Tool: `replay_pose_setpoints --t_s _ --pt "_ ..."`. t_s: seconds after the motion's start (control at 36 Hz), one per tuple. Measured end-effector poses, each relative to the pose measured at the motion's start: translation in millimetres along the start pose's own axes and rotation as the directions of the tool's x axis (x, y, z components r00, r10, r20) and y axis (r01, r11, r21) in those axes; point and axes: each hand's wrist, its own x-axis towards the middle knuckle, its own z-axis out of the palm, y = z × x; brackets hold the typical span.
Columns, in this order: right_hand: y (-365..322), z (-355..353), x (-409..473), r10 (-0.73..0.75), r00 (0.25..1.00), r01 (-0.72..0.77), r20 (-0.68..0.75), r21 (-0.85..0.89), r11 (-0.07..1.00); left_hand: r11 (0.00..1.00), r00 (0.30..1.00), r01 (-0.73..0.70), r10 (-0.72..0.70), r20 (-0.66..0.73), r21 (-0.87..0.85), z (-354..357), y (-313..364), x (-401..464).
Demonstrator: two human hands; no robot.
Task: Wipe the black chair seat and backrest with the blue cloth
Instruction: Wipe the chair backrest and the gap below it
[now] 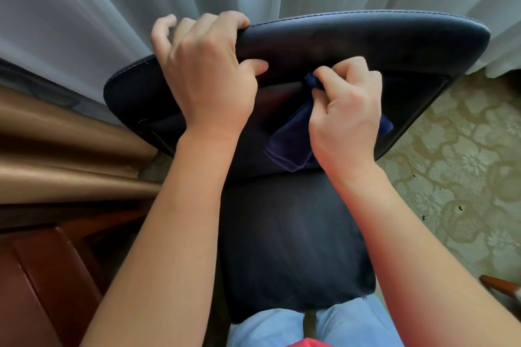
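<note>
The black chair stands right below me, its padded backrest [394, 36] curving across the upper middle and its seat [293, 236] below, between my forearms. My left hand [205, 76] grips the backrest's top left edge, fingers curled over the rim and thumb on the front face. My right hand [346, 110] pinches the dark blue cloth [290, 144] against the lower part of the backrest. The cloth hangs down from my fingers toward the seat, and a corner shows to the right of my wrist.
Grey-white curtains [112, 3] hang just behind the chair. A brown drape [56, 155] and red-brown wooden furniture [36, 276] crowd the left side. Patterned green-beige carpet [456, 172] lies to the right, with a wooden piece [500, 287] at the right edge.
</note>
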Motion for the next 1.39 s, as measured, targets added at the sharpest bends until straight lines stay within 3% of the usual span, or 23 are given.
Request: replay_pose_setpoints --t_s 0.39,0.58,0.75,0.92,1.03,1.25,1.39 --pt "-28 16 -1 -0.044 0.998 0.049 0.038 -0.135 0.99 0.998 1.0 0.006 -0.005 0.016 -0.057 0 0 8" --pt "-51 29 -11 -0.184 0.978 0.181 0.102 0.039 0.983 0.999 0.999 0.004 -0.002 0.055 -0.041 -4 3 8" --pt "-23 4 -12 -0.067 0.996 0.076 -0.057 0.191 0.979 0.998 0.993 -0.049 0.052 0.108 -0.026 -16 -2 0" --pt "-13 5 -11 -0.039 0.999 0.042 -0.026 0.102 0.994 0.999 0.99 0.013 -0.018 0.141 0.039 -33 -32 -8" --pt "-22 12 -14 -0.066 0.998 0.067 -0.021 0.05 0.996 0.996 0.991 0.085 -0.083 0.107 -0.018 -30 -41 -8" --pt "-40 23 -8 -0.104 0.993 0.111 0.061 -0.141 0.984 0.993 0.996 0.075 -0.07 0.064 -0.087 -18 -46 2" --pt "-58 33 -13 -0.175 0.983 0.182 0.063 -0.122 0.976 0.994 0.996 0.055 -0.049 0.068 -0.09 -18 -46 5"
